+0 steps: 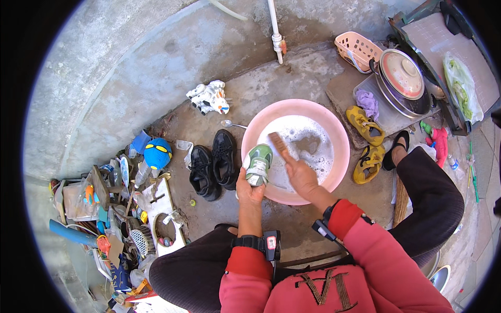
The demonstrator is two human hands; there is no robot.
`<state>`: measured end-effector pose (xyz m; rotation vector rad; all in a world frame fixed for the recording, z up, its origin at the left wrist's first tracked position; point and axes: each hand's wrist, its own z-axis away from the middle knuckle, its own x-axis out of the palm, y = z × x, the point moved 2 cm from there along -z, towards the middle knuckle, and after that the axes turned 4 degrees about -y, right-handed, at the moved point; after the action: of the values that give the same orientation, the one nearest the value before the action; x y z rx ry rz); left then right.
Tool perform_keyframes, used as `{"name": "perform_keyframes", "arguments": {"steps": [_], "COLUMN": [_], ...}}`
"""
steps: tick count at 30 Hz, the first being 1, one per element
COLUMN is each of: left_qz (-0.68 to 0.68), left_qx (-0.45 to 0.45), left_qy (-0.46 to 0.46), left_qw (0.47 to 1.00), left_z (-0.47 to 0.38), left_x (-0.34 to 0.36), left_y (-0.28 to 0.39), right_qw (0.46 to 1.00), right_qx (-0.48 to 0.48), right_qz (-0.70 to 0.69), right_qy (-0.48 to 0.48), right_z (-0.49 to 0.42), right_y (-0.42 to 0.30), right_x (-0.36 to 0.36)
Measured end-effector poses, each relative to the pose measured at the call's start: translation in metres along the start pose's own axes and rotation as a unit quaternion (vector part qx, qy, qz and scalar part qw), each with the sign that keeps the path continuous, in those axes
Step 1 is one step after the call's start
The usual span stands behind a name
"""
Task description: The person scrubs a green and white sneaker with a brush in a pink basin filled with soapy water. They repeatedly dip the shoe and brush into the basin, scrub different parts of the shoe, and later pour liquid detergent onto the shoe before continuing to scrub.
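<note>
My left hand grips a green and white shoe by one end, its top facing up, at the left rim of a pink basin. White suds float on the water in the basin. In my right hand is a scrub brush with a brown wooden back. The brush is beside the shoe's right side, above the suds; its bristles are blurred, and I cannot tell whether they touch the shoe.
A pair of black shoes stands left of the basin, near a metal spoon. Yellow shoes sit to the right. A white toy lies by the wall. Piled clutter fills the left; a lidded pot stands at upper right.
</note>
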<state>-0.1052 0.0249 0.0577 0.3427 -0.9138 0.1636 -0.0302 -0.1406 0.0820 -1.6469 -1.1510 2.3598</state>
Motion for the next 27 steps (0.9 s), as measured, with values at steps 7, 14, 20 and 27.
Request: {"name": "perform_keyframes", "arguments": {"steps": [7, 14, 20, 27], "left_qz": [-0.051, 0.026, 0.004, -0.018], "left_qx": [0.000, -0.016, -0.020, 0.002], "left_qy": [0.020, 0.080, 0.101, 0.084], "left_qw": [0.999, 0.996, 0.995, 0.996], "left_z": [-0.007, -0.017, -0.015, -0.001], "left_x": [-0.002, 0.005, 0.005, 0.017], "left_y": [0.007, 0.016, 0.009, -0.002], "right_qw": [0.980, 0.982, 0.991, 0.992], "right_qx": [0.114, -0.095, -0.114, -0.099], "right_qz": [0.034, -0.162, -0.024, -0.027], "right_qy": [-0.158, -0.009, -0.072, -0.080], "right_z": [-0.018, 0.040, 0.039, 0.037], "right_y": [0.084, -0.012, -0.040, -0.049], "right_x": [-0.015, -0.022, -0.029, -0.034]}}
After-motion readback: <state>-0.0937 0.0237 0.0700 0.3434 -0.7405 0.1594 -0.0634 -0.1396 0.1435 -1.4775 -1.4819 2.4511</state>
